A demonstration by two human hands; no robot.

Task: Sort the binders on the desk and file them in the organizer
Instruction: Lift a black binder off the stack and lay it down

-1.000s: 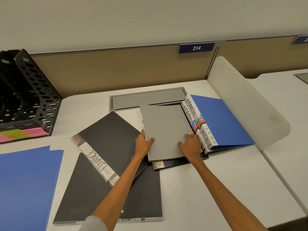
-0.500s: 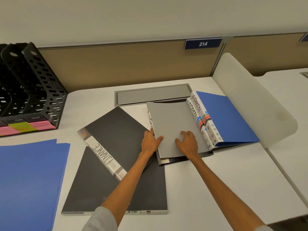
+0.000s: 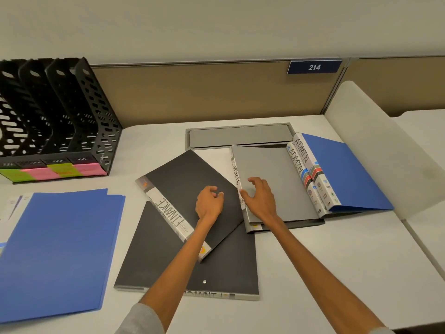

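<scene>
Since the earlier frame, both hands have shifted left. My left hand point(image 3: 209, 203) has come off the grey binder point(image 3: 277, 179) and now sits over the FINANCE binder point(image 3: 187, 179), fingers loosely curled and holding nothing. My right hand point(image 3: 261, 198) has moved from the lower right of the grey cover to its left edge. It pinches that edge, thumb against the white spine lettered SPORTS, curled fingertips on the cover.

The grey binder is a flat, matte rectangle. It lies on top of a small stack at the middle of the white counter point(image 3: 313, 273), and a darker cover shows under its near edge. The FINANCE binder is matte black with a white lettered spine. It lies tilted across a second black binder point(image 3: 168, 261), which has a small metal rivet near its front edge.

Two blue ADMIN binders point(image 3: 342, 174) touch the right side of the grey stack, their white spines turned toward it. Smooth blue folders point(image 3: 55, 249) lie fanned at the near left.

The organizer point(image 3: 60, 116) stands at the far left. It is black perforated plastic with upright slotted dividers, and green and pink sticky notes point(image 3: 60, 171) run along its base. A recessed grey hatch point(image 3: 240, 136) lies behind the grey binder.
</scene>
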